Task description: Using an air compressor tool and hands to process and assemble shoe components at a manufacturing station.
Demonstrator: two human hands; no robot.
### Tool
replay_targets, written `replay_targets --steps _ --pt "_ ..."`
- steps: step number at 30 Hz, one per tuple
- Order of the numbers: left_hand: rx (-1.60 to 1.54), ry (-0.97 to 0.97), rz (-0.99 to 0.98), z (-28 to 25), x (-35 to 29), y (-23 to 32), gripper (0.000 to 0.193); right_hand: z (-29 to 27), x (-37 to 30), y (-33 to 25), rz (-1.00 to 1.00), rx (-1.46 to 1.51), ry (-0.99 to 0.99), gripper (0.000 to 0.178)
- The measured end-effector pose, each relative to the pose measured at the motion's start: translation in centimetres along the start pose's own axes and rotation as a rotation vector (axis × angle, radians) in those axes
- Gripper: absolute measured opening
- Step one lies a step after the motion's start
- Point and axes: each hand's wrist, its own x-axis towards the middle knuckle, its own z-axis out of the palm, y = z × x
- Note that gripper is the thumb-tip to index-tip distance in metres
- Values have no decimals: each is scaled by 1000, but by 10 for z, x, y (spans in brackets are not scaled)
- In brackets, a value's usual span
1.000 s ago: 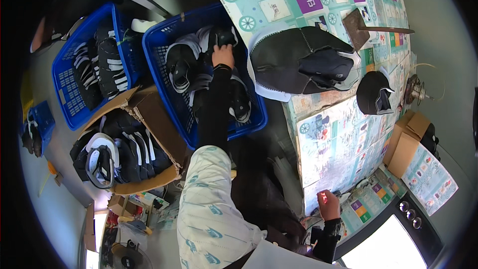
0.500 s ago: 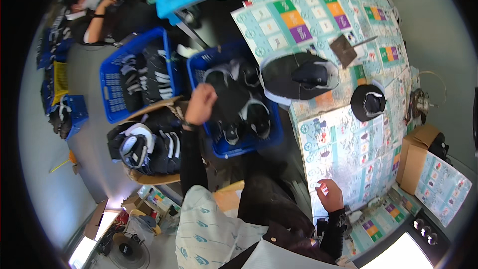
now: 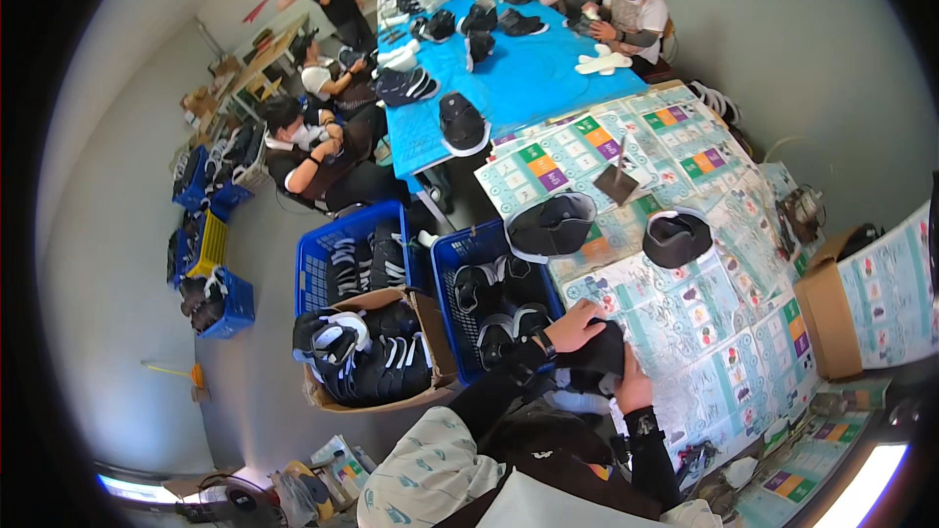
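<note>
At the near edge of the paper-covered table I have a black shoe (image 3: 591,360) between both hands. My left hand (image 3: 575,326) grips it from the upper left, fingers bent over its top. On the opposite side, my right hand (image 3: 634,383) is closed around it. Part of the shoe is hidden by the hands. A lighter grey-white part shows at its lower end. Two more black shoes rest on the table: one with a white sole edge (image 3: 551,227), and another (image 3: 677,238) farther right.
A blue basket (image 3: 439,279) of shoes stands left of the table. Beside it are a cardboard box (image 3: 439,344) and another blue basket (image 3: 305,269), both filled with shoes. A flat brown tool (image 3: 616,183) lies on the papers. Several people sit around the blue table (image 3: 548,68).
My left hand has moved right from above the shoe basket to the table edge. Both hands now hold a black shoe. My head view has risen, showing the far table and several people.
</note>
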Motion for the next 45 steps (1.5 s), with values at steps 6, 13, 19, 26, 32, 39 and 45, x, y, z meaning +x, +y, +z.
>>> replay_targets --steps 6,13,19,26,32,39,45 --pt "-77 -359 -21 93 -21 16 63 10 -65 95 413 249 237 69" --pt "62 -226 -81 138 -28 17 35 34 -115 116 126 256 547 56" --pt "167 -311 -86 129 -32 21 38 41 -120 123 285 498 574 26" --pt "-47 -201 38 135 -24 15 23 38 -114 106 414 666 634 17" --pt "-49 -213 -12 142 -16 14 18 24 -100 83 436 268 715 10" --pt "-95 -186 -4 145 -19 5 16 36 -91 86 518 218 692 10" --pt "-130 -194 -63 141 -21 4 16 36 -95 92 295 182 723 13"
